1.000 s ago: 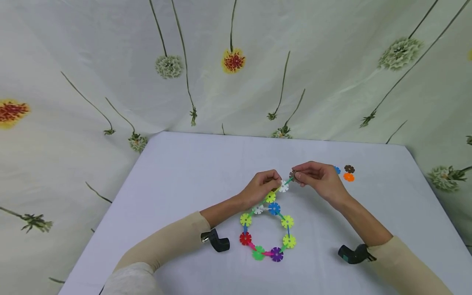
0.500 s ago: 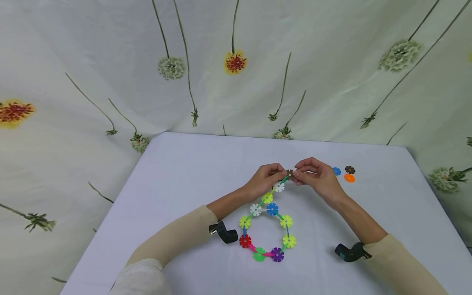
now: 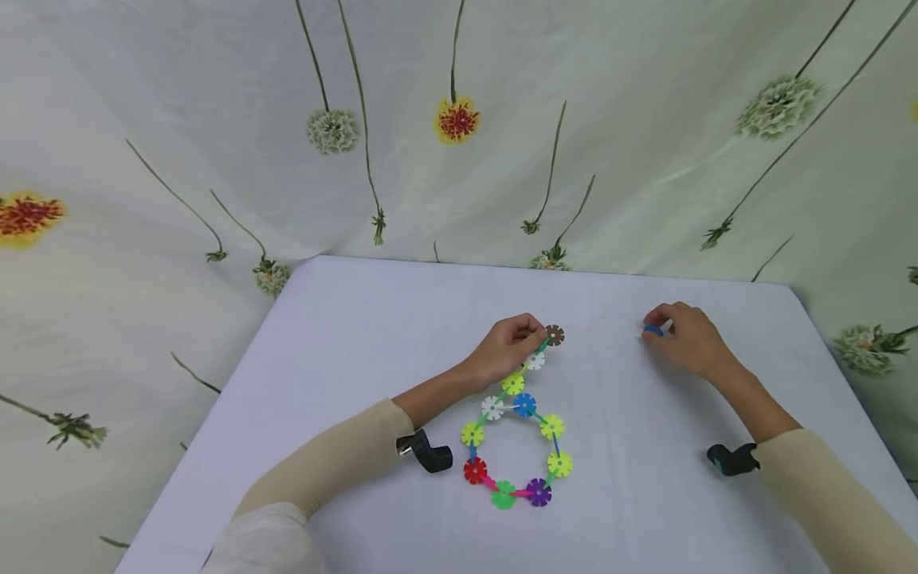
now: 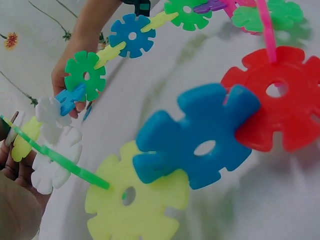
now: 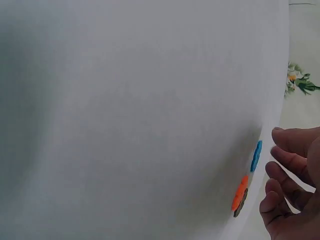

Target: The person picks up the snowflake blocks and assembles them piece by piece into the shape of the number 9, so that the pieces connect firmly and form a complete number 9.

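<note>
In the head view, my left hand [image 3: 505,351] pinches the upper end of a chain of plastic snowflake discs, beside its brown disc [image 3: 554,335]. Below, the linked discs form a closed ring, with a red disc [image 3: 475,470] at left and a purple disc [image 3: 539,492] at the bottom. The left wrist view has a yellow disc [image 4: 135,200] and a blue disc [image 4: 197,135] close up. My right hand [image 3: 681,339] reaches around a loose blue disc [image 3: 653,328]. In the right wrist view its fingers [image 5: 287,160] are spread just beside that blue disc [image 5: 256,156].
An orange disc [image 5: 239,194] and a brown disc [image 5: 242,204] lie by the loose blue one; the right hand hides them in the head view. The white-covered table [image 3: 387,311] ends at a flower-print cloth [image 3: 631,159] behind.
My right hand has let go of the brown disc at the chain's end and moved right to the loose blue disc. The left hand keeps its hold, and the chain has shifted slightly left.
</note>
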`<action>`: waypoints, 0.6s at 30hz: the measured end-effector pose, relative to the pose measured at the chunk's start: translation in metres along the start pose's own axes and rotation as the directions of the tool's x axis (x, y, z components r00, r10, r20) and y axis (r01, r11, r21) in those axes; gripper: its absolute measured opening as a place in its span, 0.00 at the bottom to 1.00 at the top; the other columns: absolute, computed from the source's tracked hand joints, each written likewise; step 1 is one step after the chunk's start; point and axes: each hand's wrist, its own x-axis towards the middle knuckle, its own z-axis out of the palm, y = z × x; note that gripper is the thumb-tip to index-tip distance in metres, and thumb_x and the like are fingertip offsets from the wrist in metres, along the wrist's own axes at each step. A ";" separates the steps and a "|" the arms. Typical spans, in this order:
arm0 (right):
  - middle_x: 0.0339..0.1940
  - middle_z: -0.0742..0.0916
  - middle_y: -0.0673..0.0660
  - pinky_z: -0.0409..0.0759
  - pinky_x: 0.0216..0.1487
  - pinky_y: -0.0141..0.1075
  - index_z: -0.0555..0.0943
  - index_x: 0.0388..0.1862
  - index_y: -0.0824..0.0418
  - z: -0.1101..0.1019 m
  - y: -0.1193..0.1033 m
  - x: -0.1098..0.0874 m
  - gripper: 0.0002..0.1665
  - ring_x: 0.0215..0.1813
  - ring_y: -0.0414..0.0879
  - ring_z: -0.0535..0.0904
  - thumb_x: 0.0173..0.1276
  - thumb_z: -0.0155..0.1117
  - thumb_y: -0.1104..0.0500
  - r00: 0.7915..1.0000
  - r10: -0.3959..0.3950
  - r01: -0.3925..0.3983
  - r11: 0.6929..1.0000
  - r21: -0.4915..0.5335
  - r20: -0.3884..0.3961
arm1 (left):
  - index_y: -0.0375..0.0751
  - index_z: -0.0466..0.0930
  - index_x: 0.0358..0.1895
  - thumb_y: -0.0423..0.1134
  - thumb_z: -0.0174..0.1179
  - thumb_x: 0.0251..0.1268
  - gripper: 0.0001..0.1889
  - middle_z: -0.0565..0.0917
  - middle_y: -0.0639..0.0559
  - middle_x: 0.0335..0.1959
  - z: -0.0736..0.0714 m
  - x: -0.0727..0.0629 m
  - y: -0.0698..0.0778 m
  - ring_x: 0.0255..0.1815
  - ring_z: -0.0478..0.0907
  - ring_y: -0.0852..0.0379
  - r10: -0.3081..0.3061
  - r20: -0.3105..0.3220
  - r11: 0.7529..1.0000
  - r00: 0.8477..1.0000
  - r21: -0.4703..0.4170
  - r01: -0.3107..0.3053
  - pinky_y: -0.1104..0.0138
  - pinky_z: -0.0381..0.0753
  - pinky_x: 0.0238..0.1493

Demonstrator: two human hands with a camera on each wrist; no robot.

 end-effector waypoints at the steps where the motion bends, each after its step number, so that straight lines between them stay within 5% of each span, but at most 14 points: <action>1: 0.54 0.85 0.71 0.78 0.56 0.58 0.83 0.58 0.70 -0.002 0.003 0.001 0.20 0.54 0.64 0.80 0.77 0.67 0.56 1.000 0.001 -0.001 1.000 -0.019 0.004 | 0.38 0.81 0.53 0.44 0.53 0.87 0.13 0.85 0.38 0.49 0.000 0.000 0.000 0.37 0.75 0.61 0.000 -0.001 1.000 1.000 -0.001 0.000 0.71 0.76 0.41; 13: 0.53 0.83 0.74 0.79 0.58 0.60 0.79 0.57 0.74 -0.001 0.015 0.010 0.20 0.56 0.67 0.78 0.76 0.68 0.59 0.999 0.038 -0.037 0.999 -0.038 0.025 | 0.37 0.81 0.54 0.43 0.55 0.85 0.13 0.85 0.37 0.48 -0.001 -0.002 0.003 0.38 0.75 0.62 -0.001 0.005 1.000 1.000 -0.010 0.001 0.73 0.76 0.42; 18: 0.46 0.87 0.68 0.81 0.48 0.47 0.78 0.52 0.68 0.000 0.014 0.010 0.16 0.48 0.60 0.81 0.74 0.71 0.60 1.000 0.004 -0.004 1.000 0.006 0.025 | 0.37 0.81 0.54 0.42 0.55 0.85 0.12 0.84 0.42 0.46 -0.002 -0.003 0.002 0.37 0.75 0.62 0.006 0.013 1.000 1.000 -0.015 -0.006 0.72 0.76 0.41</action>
